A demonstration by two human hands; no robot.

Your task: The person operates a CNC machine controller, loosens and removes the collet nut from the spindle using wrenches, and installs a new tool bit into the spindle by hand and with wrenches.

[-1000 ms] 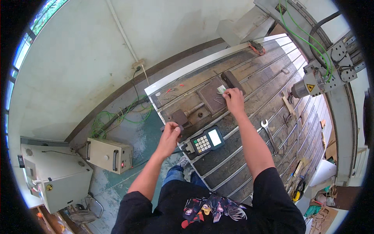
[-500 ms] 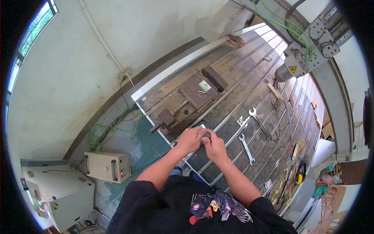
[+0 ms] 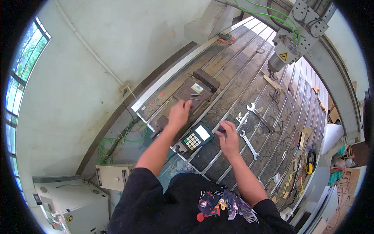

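My left hand (image 3: 179, 116) hangs over the near side of a brown machine vise (image 3: 187, 91), its fingers curled together; whatever they hold, if anything, is hidden. Just beyond the fingertips, thin metal tool bits (image 3: 196, 94) lie on the vise beside a small white-and-green card (image 3: 197, 88). Over the slotted bed, my right hand (image 3: 230, 139) pinches a small dark part (image 3: 221, 128) between thumb and fingers; its exact kind does not show. A handheld keypad controller (image 3: 197, 137) with a lit screen lies between my hands.
Two open-ended wrenches, one nearer (image 3: 249, 145) and one farther (image 3: 260, 117), lie on the slotted machine bed (image 3: 241, 93) to the right. A spindle (image 3: 281, 56) hangs from the gantry at upper right. Wood scraps and yellow-black earmuffs (image 3: 310, 162) lie along the right edge.
My hands, together over the controller before, have parted. The left moved up and left to the vise; the right moved right with the dark part. The controller is now uncovered, and the view has shifted.
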